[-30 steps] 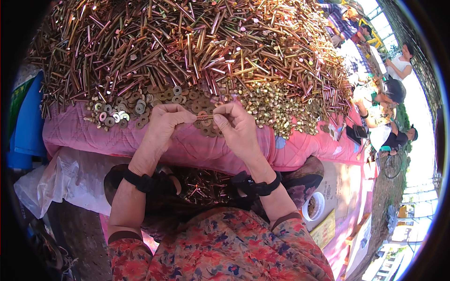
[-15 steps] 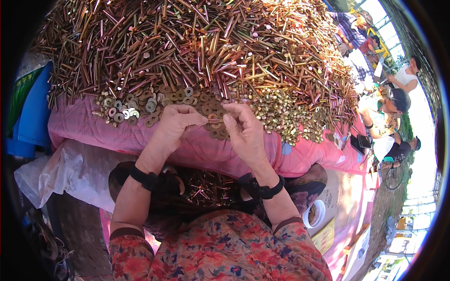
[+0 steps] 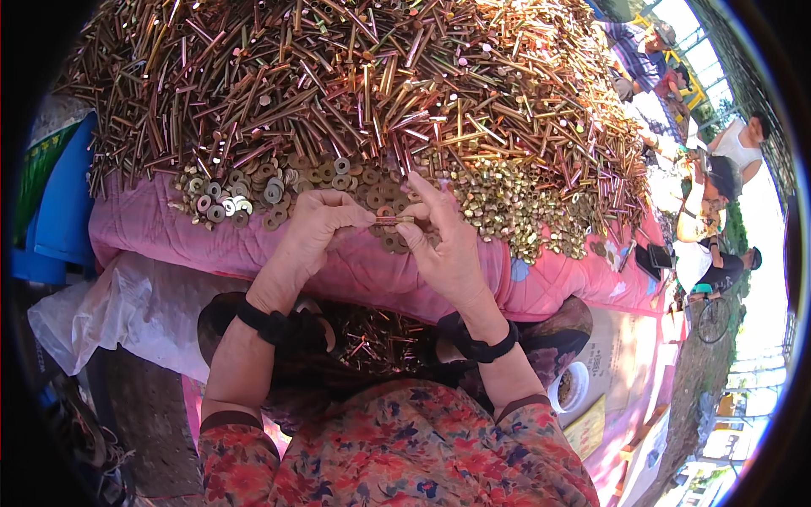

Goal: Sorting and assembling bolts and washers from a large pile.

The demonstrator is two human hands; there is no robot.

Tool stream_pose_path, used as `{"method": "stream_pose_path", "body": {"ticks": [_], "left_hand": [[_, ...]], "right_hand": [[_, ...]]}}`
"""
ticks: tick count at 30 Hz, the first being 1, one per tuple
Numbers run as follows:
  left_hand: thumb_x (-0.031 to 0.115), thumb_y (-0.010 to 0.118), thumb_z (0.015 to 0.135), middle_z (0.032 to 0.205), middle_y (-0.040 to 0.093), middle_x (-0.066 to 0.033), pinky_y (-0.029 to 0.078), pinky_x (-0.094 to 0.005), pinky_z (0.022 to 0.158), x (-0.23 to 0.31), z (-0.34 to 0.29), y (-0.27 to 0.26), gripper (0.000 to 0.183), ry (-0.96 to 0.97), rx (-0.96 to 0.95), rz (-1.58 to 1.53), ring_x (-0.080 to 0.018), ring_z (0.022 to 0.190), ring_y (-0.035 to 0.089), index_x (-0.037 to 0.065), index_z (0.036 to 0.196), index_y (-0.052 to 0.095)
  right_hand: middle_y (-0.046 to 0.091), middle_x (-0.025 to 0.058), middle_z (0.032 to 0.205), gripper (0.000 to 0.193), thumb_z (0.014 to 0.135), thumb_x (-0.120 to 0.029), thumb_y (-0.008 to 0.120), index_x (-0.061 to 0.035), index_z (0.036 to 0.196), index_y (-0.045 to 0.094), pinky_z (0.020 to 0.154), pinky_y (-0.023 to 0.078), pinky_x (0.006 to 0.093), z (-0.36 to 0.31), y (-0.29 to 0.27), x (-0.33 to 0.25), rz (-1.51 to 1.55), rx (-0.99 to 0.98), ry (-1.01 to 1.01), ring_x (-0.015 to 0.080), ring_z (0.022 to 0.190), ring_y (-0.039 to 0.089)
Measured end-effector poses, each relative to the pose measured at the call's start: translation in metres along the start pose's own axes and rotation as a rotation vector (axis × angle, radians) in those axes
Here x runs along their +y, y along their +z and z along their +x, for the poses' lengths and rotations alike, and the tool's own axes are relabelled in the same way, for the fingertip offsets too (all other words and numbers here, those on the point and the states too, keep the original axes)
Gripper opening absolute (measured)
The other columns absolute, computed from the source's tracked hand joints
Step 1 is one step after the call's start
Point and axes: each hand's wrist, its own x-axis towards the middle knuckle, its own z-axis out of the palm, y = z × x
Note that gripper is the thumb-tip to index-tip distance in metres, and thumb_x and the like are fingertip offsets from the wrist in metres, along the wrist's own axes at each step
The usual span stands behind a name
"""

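Observation:
My left hand [image 3: 319, 226] pinches one end of a short copper-coloured bolt [image 3: 386, 220], held level above the edge of a pink quilted cover [image 3: 182, 228]. On the bolt's other end, the thumb and fingertips of my right hand [image 3: 445, 249] are closed, with the index finger raised. Whether a nut sits between those right fingertips is too small to tell. Just beyond my hands lie flat round washers [image 3: 274, 193], mostly left and middle, and small gold-coloured nuts [image 3: 507, 203] to the right. A great heap of copper-coloured bolts [image 3: 338, 93] rises behind them.
More bolts [image 3: 380, 338] lie below, between my knees. A white tub [image 3: 581, 384] stands at lower right on cardboard. Clear plastic sheeting [image 3: 101, 313] and a blue container [image 3: 63, 211] are on the left. Several people sit or stand at far right, near a dark box [image 3: 652, 260].
My right hand has shifted slightly, its thumb and fingertips closing onto the bolt's right end. The left hand keeps its pinch. People at far right have moved a little.

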Motion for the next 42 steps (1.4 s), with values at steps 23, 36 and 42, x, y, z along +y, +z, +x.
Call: {"method": "stream_pose_path", "body": {"ticks": [23, 36, 42], "left_hand": [[0.009, 0.072, 0.071, 0.057, 0.054, 0.0021, 0.028, -0.0188, 0.043, 0.001, 0.002, -0.006, 0.01, -0.1, -0.16, 0.102, -0.0038, 0.047, 0.042, 0.001, 0.07, 0.066], [0.024, 0.065, 0.081, 0.095, 0.057, -0.0203, 0.05, -0.0394, 0.064, 0.009, 0.096, -0.009, 0.028, 0.788, 0.563, 1.436, -0.0333, 0.074, 0.061, 0.007, 0.103, 0.064], [0.022, 0.067, 0.078, 0.099, 0.052, -0.0212, 0.051, -0.0437, 0.067, 0.012, 0.099, 0.012, 0.024, 0.558, 0.614, 1.551, -0.0373, 0.082, 0.06, 0.001, 0.088, 0.061]], "right_hand": [[0.061, 0.0073, 0.07, 0.053, 0.088, -0.017, 0.061, -0.0039, 0.135, 0.039, 0.059, 0.045, 0.0224, 0.004, -0.011, -0.009, 0.244, -0.138, 0.292, 0.0077, 0.064, 0.058], [0.064, 0.0063, 0.075, 0.03, 0.09, -0.015, 0.059, -0.0011, 0.115, 0.056, 0.061, 0.049, 0.0237, -0.006, -0.004, 0.022, 0.049, -0.099, 0.316, 0.0093, 0.064, 0.059], [0.063, 0.0106, 0.071, 0.029, 0.086, -0.019, 0.061, -0.0046, 0.111, 0.057, 0.058, 0.047, 0.0295, -0.016, -0.01, 0.03, 0.03, -0.05, 0.309, 0.019, 0.06, 0.06]]}}
